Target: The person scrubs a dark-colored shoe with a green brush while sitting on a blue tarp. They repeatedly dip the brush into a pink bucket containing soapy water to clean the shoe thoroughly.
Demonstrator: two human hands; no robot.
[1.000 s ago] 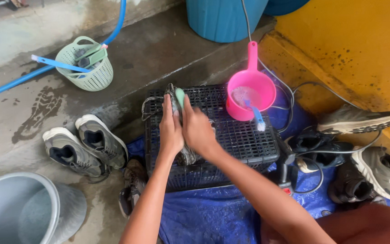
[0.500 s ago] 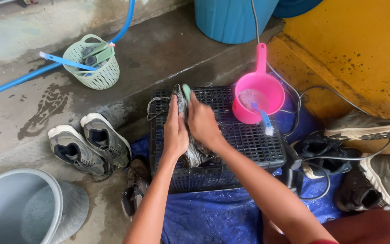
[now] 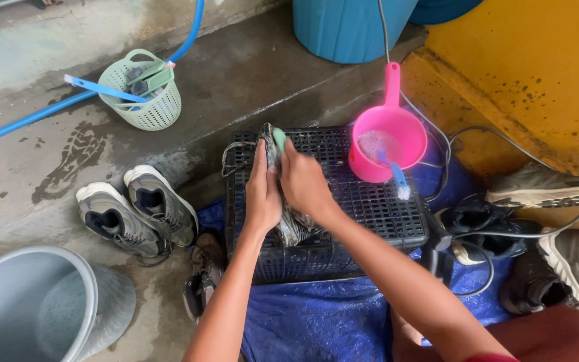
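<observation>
— Scrubbing a wet grey shoe [image 3: 288, 224] on top of an upturned black crate [image 3: 370, 201], a person works with both hands; what is each one doing?

— The left hand [image 3: 263, 194] clasps the shoe's side, fingers closed around it and pinning it upright against the crate. The right hand [image 3: 305, 182] is curled shut on a small green brush [image 3: 279, 139], pressed to the shoe's upper end.

— So which stage is this?

— The scrubbing itself, by the look of it. The shoe is soaked, and a pink dipper [image 3: 387, 144] holding water and a blue-handled brush sits on the crate's far right corner.

— What does the next stroke call for?

— Likely a firm hold from the left hand so the shoe doesn't slide off the crate, and a turn to reach its other side.

— And around the crate?

— A grey pair of sneakers [image 3: 135, 211] left of it on the concrete floor, more shoes to its right, a green basket [image 3: 143, 100] beyond its far left, a blue tarp [image 3: 316, 322] beneath.
</observation>
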